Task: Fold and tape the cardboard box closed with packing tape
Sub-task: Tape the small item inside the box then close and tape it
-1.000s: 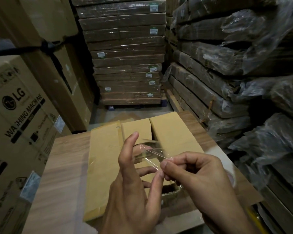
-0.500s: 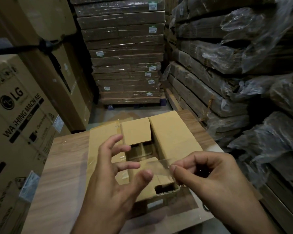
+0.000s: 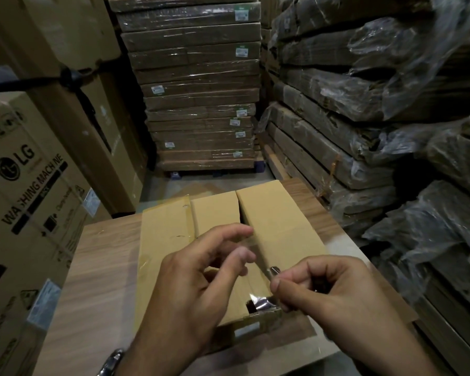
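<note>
Box (image 3: 272, 221): on the wooden table (image 3: 98, 270), centred under both hands; long side running away from the camera.
Flaps: left and right top flaps folded down, not meeting; far inner flap showing between them; small dark opening at the near end.
Tape (image 3: 272, 270): clear strip, hard to make out, pinched at one end above the right flap's inner edge; shiny crumpled bit just below, at the near opening.
Right hand (image 3: 329, 294): over the box's near right corner; thumb and forefinger nipped together on the tape, other fingers curled into the palm.
Left hand (image 3: 198, 283): above the middle of the box, just beside the right hand; fingers (image 3: 240, 232) loosely curled, tips apart; touching the tape or not, cannot tell.
Watch (image 3: 111, 360): metal band on the left wrist, at the bottom edge.
Carton (image 3: 25, 185): large, printed LG washing machine, left of the table.
Pallet stack (image 3: 198, 90): flat wrapped cartons with small labels, beyond the table.
Bundles (image 3: 364, 109): flat cardboard under loose plastic film, piled at the right.
</note>
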The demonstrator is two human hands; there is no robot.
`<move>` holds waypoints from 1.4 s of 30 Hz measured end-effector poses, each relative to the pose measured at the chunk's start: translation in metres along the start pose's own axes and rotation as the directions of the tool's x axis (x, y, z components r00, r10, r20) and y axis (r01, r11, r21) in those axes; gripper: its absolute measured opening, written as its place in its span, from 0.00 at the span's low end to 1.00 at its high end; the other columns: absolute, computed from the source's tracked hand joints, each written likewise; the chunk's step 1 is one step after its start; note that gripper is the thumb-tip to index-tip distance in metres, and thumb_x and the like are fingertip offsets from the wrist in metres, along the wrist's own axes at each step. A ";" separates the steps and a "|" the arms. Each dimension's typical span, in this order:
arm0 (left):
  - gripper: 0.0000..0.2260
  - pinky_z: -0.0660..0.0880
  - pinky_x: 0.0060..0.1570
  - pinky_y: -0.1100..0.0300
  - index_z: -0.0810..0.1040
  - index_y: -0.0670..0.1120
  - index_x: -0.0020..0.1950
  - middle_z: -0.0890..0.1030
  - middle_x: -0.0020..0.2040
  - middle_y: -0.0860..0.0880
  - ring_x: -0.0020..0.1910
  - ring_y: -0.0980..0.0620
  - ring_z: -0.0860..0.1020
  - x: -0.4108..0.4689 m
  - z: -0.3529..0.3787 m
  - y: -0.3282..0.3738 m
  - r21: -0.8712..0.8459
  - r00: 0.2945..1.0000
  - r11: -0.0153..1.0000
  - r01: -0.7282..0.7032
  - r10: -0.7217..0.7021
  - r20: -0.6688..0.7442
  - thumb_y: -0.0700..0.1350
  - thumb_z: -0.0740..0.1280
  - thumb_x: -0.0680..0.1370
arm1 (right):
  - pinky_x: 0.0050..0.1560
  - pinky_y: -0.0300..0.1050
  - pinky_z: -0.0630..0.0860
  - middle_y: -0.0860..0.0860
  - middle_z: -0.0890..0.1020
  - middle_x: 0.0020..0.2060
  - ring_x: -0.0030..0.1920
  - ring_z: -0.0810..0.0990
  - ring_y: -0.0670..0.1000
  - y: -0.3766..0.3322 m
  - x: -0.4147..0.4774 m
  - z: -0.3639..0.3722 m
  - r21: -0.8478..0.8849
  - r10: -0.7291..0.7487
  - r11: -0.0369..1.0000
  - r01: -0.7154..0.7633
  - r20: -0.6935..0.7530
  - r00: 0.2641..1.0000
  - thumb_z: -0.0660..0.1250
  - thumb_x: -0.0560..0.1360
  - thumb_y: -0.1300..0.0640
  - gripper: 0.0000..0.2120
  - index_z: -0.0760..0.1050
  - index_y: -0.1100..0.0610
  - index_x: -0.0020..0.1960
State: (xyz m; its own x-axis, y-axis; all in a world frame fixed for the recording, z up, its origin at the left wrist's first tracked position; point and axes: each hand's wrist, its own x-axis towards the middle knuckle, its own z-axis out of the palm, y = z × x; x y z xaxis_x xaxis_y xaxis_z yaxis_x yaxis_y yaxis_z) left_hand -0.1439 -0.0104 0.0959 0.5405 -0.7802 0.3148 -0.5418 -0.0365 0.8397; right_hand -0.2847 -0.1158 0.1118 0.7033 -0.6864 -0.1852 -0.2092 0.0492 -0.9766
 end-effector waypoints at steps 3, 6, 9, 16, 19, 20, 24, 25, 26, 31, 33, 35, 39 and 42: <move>0.08 0.79 0.40 0.60 0.79 0.58 0.52 0.83 0.40 0.58 0.42 0.57 0.82 0.003 0.003 -0.004 0.077 0.999 0.997 -0.025 0.027 -0.032 0.53 0.61 0.78 | 0.29 0.36 0.73 0.57 0.83 0.27 0.27 0.75 0.48 0.011 0.004 -0.002 0.000 -0.009 1.000 0.009 0.018 1.000 0.76 0.66 0.61 0.04 0.84 0.56 0.33; 0.08 0.77 0.39 0.59 0.79 0.56 0.50 0.81 0.37 0.55 0.40 0.54 0.81 0.007 0.007 -0.011 0.097 0.999 0.994 -0.046 0.047 -0.006 0.53 0.60 0.81 | 0.28 0.35 0.72 0.59 0.82 0.27 0.27 0.74 0.49 0.021 0.006 -0.003 0.033 0.002 0.999 -0.003 0.032 0.999 0.76 0.66 0.62 0.04 0.85 0.57 0.34; 0.10 0.75 0.37 0.61 0.78 0.56 0.47 0.80 0.36 0.55 0.39 0.54 0.80 0.009 0.011 -0.017 0.133 0.995 0.990 -0.057 0.046 0.085 0.54 0.58 0.80 | 0.27 0.35 0.71 0.57 0.81 0.25 0.26 0.74 0.48 0.034 0.009 -0.006 0.079 0.059 0.995 -0.062 0.039 0.998 0.77 0.65 0.60 0.04 0.84 0.58 0.33; 0.08 0.74 0.38 0.65 0.79 0.56 0.43 0.78 0.38 0.57 0.40 0.59 0.78 0.013 0.033 -0.053 0.222 0.977 0.974 0.051 -0.094 0.189 0.51 0.62 0.80 | 0.28 0.37 0.69 0.55 0.80 0.26 0.25 0.72 0.46 0.083 0.021 0.000 0.141 0.207 0.968 -0.206 0.011 0.978 0.79 0.66 0.54 0.12 0.82 0.58 0.29; 0.09 0.71 0.37 0.70 0.80 0.55 0.42 0.80 0.37 0.57 0.38 0.61 0.77 0.022 0.047 -0.078 0.245 0.953 0.958 0.148 -0.204 0.226 0.50 0.64 0.80 | 0.27 0.38 0.69 0.56 0.80 0.26 0.24 0.73 0.45 0.109 0.034 0.006 0.168 0.272 0.951 -0.260 -0.053 0.961 0.75 0.69 0.58 0.11 0.81 0.60 0.29; 0.09 0.71 0.36 0.70 0.81 0.54 0.42 0.80 0.36 0.56 0.36 0.61 0.78 0.025 0.050 -0.087 0.244 0.940 0.954 0.173 -0.234 0.249 0.50 0.64 0.80 | 0.27 0.38 0.69 0.55 0.80 0.25 0.24 0.73 0.45 0.117 0.038 0.008 0.177 0.291 0.945 -0.275 -0.074 0.954 0.75 0.69 0.59 0.11 0.81 0.61 0.30; 0.08 0.71 0.35 0.71 0.84 0.50 0.44 0.82 0.37 0.54 0.34 0.64 0.77 0.037 0.060 -0.120 0.317 0.888 0.932 0.177 -0.290 0.357 0.49 0.66 0.79 | 0.28 0.38 0.70 0.53 0.80 0.25 0.26 0.74 0.46 0.146 0.053 0.016 0.186 0.371 0.919 -0.349 -0.101 0.923 0.75 0.71 0.58 0.09 0.81 0.61 0.33; 0.08 0.69 0.33 0.72 0.84 0.49 0.45 0.82 0.37 0.54 0.32 0.66 0.76 0.039 0.062 -0.127 0.329 0.874 0.926 0.186 -0.308 0.375 0.49 0.66 0.79 | 0.28 0.38 0.70 0.53 0.80 0.25 0.25 0.74 0.46 0.152 0.057 0.018 0.192 0.396 0.908 -0.372 -0.102 0.913 0.75 0.71 0.58 0.09 0.81 0.61 0.34; 0.08 0.68 0.32 0.73 0.84 0.49 0.45 0.81 0.37 0.55 0.31 0.67 0.74 0.041 0.064 -0.134 0.334 0.860 0.921 0.199 -0.328 0.392 0.49 0.67 0.79 | 0.27 0.38 0.70 0.53 0.80 0.25 0.25 0.73 0.45 0.159 0.060 0.019 0.196 0.417 0.899 -0.392 -0.104 0.903 0.75 0.71 0.58 0.09 0.81 0.60 0.34; 0.07 0.71 0.36 0.70 0.84 0.48 0.44 0.80 0.37 0.57 0.35 0.64 0.76 0.041 0.073 -0.158 0.358 0.810 0.908 0.219 -0.374 0.453 0.50 0.71 0.75 | 0.25 0.37 0.67 0.52 0.78 0.23 0.22 0.71 0.44 0.176 0.069 0.025 0.188 0.451 0.883 -0.429 -0.092 0.888 0.75 0.71 0.58 0.12 0.79 0.59 0.30; 0.07 0.72 0.38 0.66 0.84 0.49 0.43 0.80 0.36 0.58 0.36 0.63 0.76 0.042 0.078 -0.164 0.373 0.823 0.903 0.212 -0.370 0.430 0.51 0.71 0.76 | 0.25 0.37 0.67 0.53 0.78 0.23 0.22 0.71 0.45 0.180 0.071 0.026 0.194 0.462 0.877 -0.440 -0.087 0.882 0.75 0.71 0.59 0.12 0.78 0.59 0.30; 0.07 0.72 0.38 0.65 0.83 0.50 0.42 0.81 0.37 0.58 0.37 0.62 0.77 0.042 0.083 -0.169 0.390 0.834 0.893 0.225 -0.383 0.397 0.51 0.70 0.76 | 0.25 0.37 0.67 0.52 0.78 0.23 0.22 0.71 0.45 0.182 0.075 0.027 0.197 0.468 0.873 -0.446 -0.082 0.880 0.74 0.71 0.59 0.12 0.78 0.59 0.31; 0.06 0.74 0.43 0.64 0.83 0.52 0.42 0.82 0.41 0.58 0.42 0.61 0.78 0.044 0.091 -0.176 0.431 0.852 0.882 0.190 -0.367 0.374 0.52 0.70 0.76 | 0.24 0.37 0.65 0.52 0.77 0.23 0.22 0.70 0.45 0.186 0.080 0.027 0.221 0.474 0.867 -0.447 -0.086 0.876 0.73 0.72 0.60 0.12 0.78 0.59 0.31; 0.07 0.70 0.42 0.67 0.83 0.51 0.44 0.81 0.44 0.57 0.43 0.61 0.76 0.044 0.093 -0.179 0.471 0.853 0.870 0.144 -0.350 0.386 0.52 0.69 0.77 | 0.25 0.37 0.65 0.52 0.77 0.23 0.22 0.70 0.44 0.190 0.082 0.028 0.223 0.493 0.856 -0.466 -0.086 0.866 0.73 0.72 0.60 0.11 0.79 0.60 0.32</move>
State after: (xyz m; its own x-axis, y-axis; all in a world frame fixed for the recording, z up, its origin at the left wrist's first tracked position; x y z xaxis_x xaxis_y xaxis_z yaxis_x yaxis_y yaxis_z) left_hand -0.0830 -0.0962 -0.0815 0.4026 -0.8941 -0.1961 -0.6966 -0.4382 0.5681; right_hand -0.2477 -0.1427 -0.0921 0.4473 -0.6320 -0.6328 -0.3553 0.5238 -0.7742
